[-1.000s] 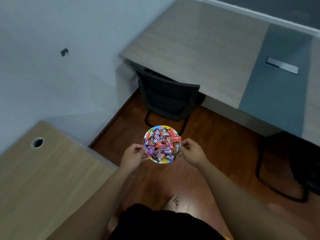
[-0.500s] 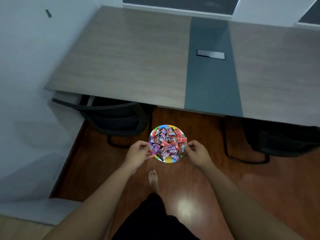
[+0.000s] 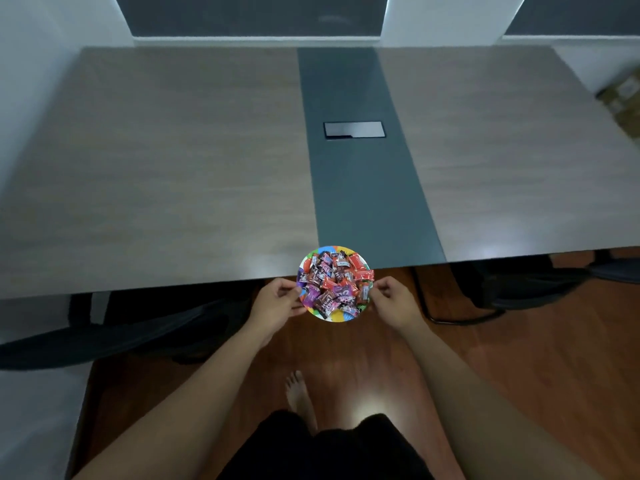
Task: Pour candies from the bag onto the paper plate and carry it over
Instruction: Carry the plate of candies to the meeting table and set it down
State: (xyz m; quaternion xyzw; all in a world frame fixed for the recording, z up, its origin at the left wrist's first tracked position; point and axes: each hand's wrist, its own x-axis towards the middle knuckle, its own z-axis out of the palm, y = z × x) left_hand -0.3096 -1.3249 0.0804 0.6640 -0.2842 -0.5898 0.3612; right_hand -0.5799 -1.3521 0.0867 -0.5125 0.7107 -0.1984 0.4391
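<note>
A small paper plate (image 3: 337, 317) with a multicoloured rim is heaped with wrapped candies (image 3: 334, 284) in red, pink and purple. I hold it level in the air with both hands. My left hand (image 3: 277, 304) pinches its left rim and my right hand (image 3: 393, 303) pinches its right rim. The plate's far part hangs over the near edge of a large wood-grain table (image 3: 173, 174). No candy bag is in view.
A dark grey strip (image 3: 360, 188) with a rectangular cable hatch (image 3: 354, 129) runs down the table's middle. Black chairs (image 3: 145, 327) (image 3: 512, 289) are tucked under the table on both sides. A cardboard box (image 3: 623, 98) sits at the table's right edge. My bare foot (image 3: 299, 396) is on the wooden floor.
I have turned and walked up to the big table. It now fills the view, and the plate, held the same way, has reached its near edge.
</note>
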